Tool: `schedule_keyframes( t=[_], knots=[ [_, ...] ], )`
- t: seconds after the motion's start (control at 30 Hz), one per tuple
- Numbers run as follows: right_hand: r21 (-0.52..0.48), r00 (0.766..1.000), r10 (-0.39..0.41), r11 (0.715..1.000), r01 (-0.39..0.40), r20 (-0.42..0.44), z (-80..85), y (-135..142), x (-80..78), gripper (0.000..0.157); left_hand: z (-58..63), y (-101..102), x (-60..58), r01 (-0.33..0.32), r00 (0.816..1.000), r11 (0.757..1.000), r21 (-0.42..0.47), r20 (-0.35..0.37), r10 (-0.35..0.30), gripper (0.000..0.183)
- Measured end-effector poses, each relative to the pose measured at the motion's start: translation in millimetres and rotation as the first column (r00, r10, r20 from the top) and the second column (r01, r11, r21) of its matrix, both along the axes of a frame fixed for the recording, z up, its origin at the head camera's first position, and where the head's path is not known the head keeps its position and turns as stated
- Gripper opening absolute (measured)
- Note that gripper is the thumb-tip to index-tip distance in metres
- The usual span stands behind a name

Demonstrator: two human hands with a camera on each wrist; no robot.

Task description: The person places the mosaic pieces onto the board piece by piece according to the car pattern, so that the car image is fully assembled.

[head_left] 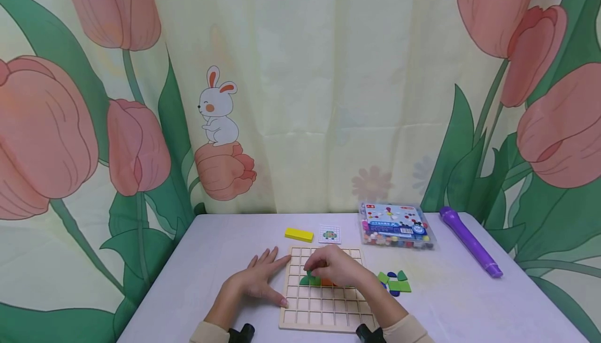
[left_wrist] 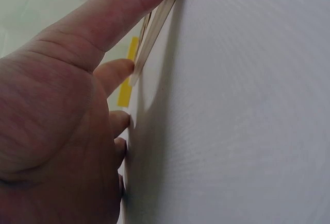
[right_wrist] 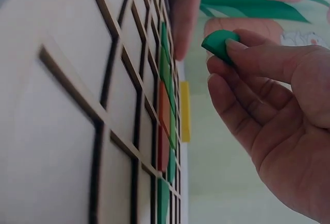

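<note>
A wooden board [head_left: 324,319] with a raised square grid lies on the table. Beside its left edge, my left hand [head_left: 255,279] rests with fingers spread. Its thumb and index finger touch the board's edge in the left wrist view. My right hand [head_left: 337,266] is over the board's upper middle, pinching a small green quarter-circle tile [right_wrist: 218,44] between thumb and fingers, apart from the grid in the right wrist view. Several tiles sit in the grid: green tiles [right_wrist: 164,62], an orange tile [right_wrist: 164,105] and a red tile [right_wrist: 163,152]. The right hand hides part of them in the head view.
Right of the board lie loose green and blue tiles [head_left: 399,286]. Behind it are a yellow block [head_left: 298,235] and a small pattern card [head_left: 329,234]. A clear box of colored pieces [head_left: 397,225] stands at the back right, near a purple tube [head_left: 471,242].
</note>
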State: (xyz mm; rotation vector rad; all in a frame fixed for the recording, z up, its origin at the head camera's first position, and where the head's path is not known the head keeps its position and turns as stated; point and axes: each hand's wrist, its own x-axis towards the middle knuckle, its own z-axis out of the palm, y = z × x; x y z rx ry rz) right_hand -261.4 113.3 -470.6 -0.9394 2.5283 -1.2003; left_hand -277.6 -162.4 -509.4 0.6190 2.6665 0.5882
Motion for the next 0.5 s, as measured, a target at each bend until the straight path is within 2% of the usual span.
schedule_keyframes(
  t=[0.27,0.5],
  knots=[
    [0.029,0.999,0.021,0.999,-0.022,0.038,-6.4,-15,6.7,0.014,-0.6,1,-0.8,0.006,1.000,1.000,-0.008,-0.012,-0.006,0.114],
    [0.054,0.998,0.047,0.997,-0.049,0.035,-13.9,-22,8.0,0.016,-1.9,-1,-1.6,0.011,1.000,1.000,-0.011,-0.016,-0.011,0.113]
  ],
)
